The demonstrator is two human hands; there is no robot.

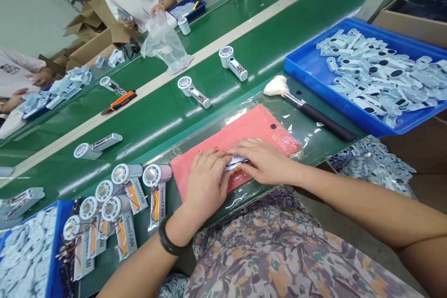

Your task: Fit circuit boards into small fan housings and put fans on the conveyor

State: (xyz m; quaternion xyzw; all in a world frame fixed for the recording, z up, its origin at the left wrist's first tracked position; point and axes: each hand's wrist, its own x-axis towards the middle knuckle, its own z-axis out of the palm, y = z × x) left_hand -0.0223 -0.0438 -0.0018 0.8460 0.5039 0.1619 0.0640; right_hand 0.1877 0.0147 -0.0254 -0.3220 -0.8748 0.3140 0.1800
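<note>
Both my hands rest on a pink mat (251,132) at the near edge of the green bench. My left hand (206,179) and my right hand (263,160) press together on a small pale plastic part (237,162), fingers closed round it; most of the part is hidden under them. A dark bangle sits on my left wrist. Left of the mat lie several half-built hand fans (118,195) with open bodies and red wires.
A blue tray (296,67) of pale blue shells stands at the right; a black-handled brush (314,114) lies before it. Finished fans (193,91) lie on the green conveyor. An orange screwdriver (120,101) lies beyond. Across the belt a person in white holds a plastic bag (164,44).
</note>
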